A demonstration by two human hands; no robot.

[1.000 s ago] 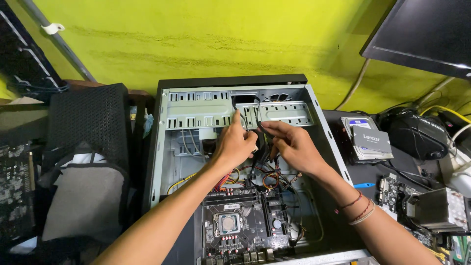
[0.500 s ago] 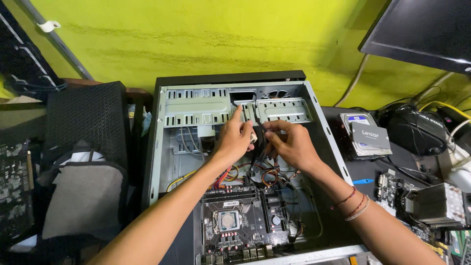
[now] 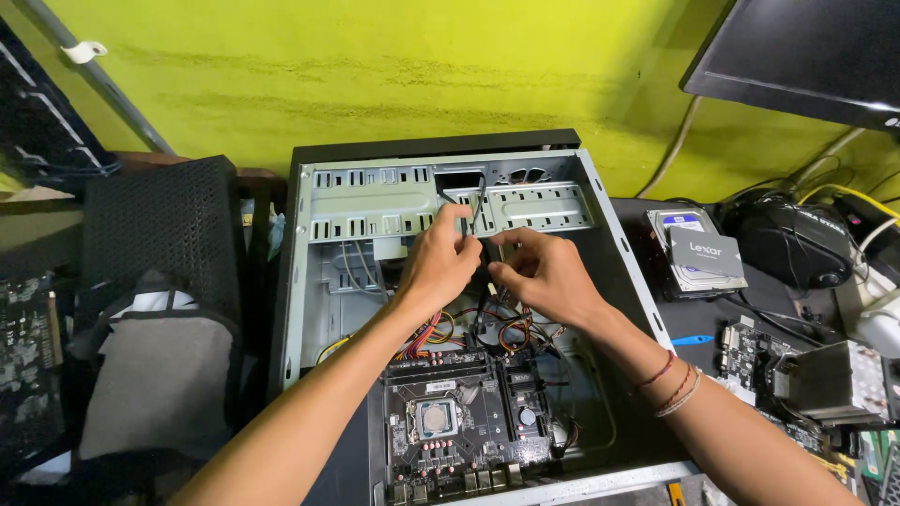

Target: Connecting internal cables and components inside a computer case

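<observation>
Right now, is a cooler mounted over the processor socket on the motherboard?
No, the socket on the motherboard lies bare, with no cooler on it.

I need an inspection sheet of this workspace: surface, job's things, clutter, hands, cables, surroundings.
Surface: dark bench, crowded on the right.
Job's things: open computer case, motherboard inside.
Clutter: stacked drives, loose circuit board, heatsink.
Hands: left hand and right hand together pinch a black cable by the drive bay.
Cables: coloured wire bundle above the motherboard.
Surroundings: yellow-green wall, monitor upper right.
</observation>
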